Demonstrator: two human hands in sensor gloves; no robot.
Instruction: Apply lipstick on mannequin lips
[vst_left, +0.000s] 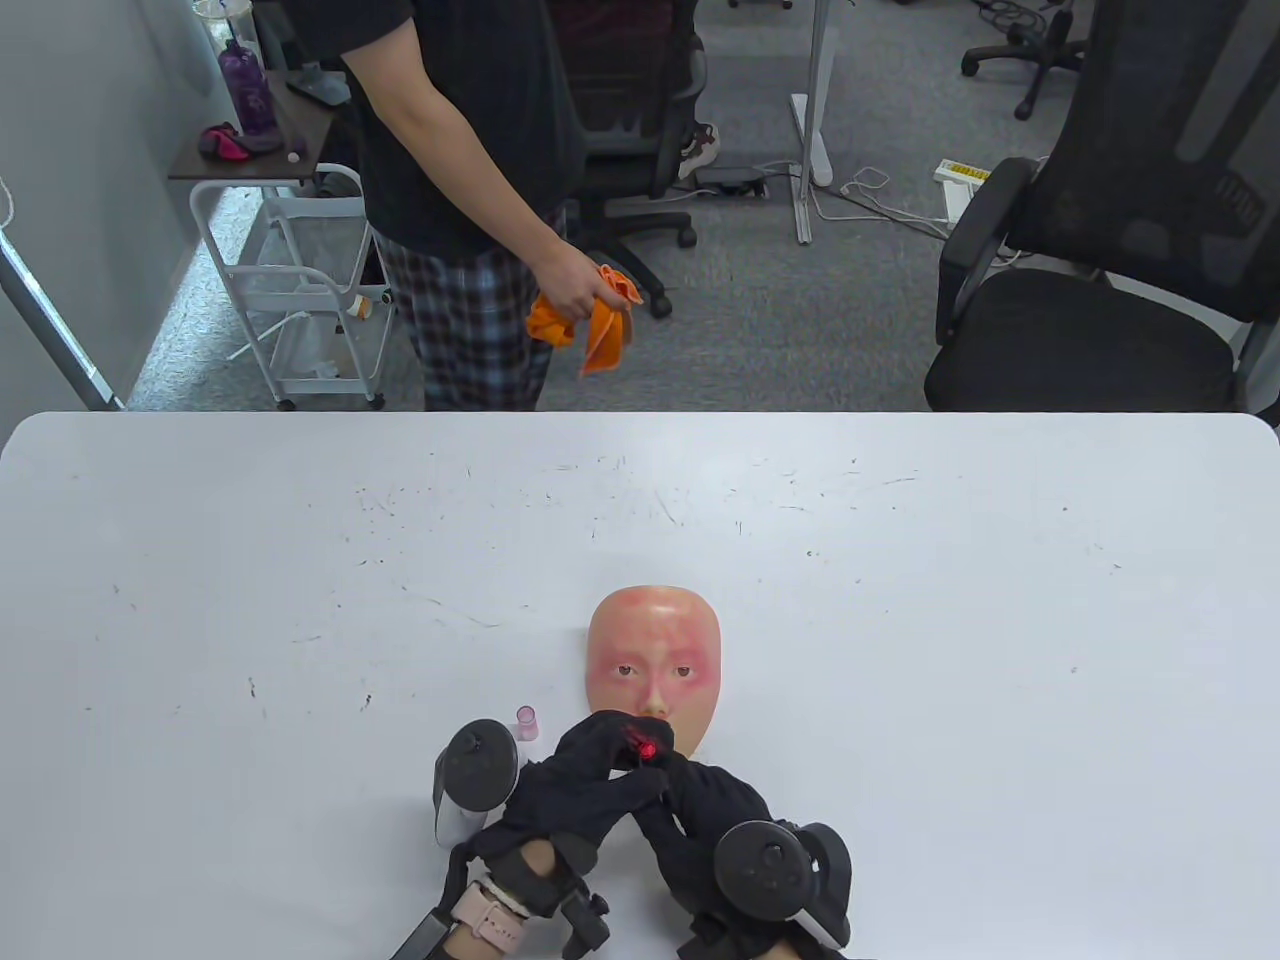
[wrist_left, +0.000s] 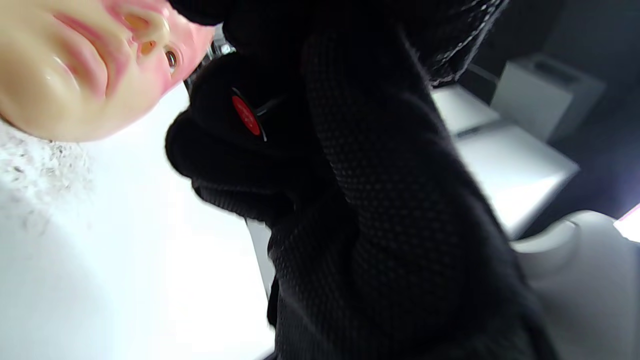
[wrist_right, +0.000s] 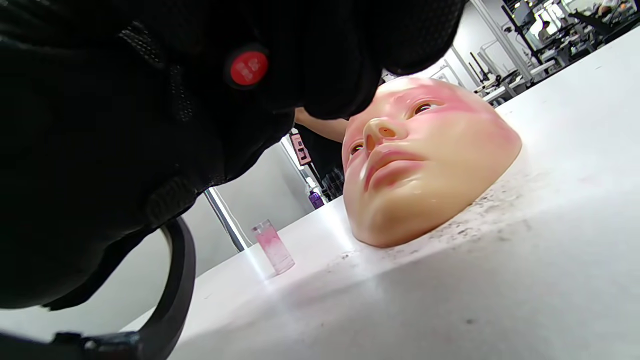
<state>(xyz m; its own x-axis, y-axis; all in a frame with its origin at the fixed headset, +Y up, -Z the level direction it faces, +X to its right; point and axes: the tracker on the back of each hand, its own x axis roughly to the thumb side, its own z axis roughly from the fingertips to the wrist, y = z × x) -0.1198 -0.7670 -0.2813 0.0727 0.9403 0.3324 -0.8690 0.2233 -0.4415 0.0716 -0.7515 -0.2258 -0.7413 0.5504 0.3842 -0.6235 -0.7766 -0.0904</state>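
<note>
Both black-gloved hands meet at the near edge of the white table (vst_left: 300, 560), just before the chin of the flesh-toned mannequin face mask (vst_left: 655, 665). The left hand (vst_left: 590, 790) and right hand (vst_left: 705, 815) are curled together around a red-tipped spot, the lipstick (vst_left: 648, 748); which grip holds it I cannot tell. The mask lies face-up, cheeks flushed pink, lips pale pink. A small clear pink-tinted cap (vst_left: 527, 722) stands just left of it.

The mannequin face (vst_left: 655, 672) is laid on the desk (vst_left: 900, 620) near its front edge. A small cap (vst_left: 527, 722) is stood just left of it. Both hands (vst_left: 640, 790) are met at its front end, over the chin.
</note>
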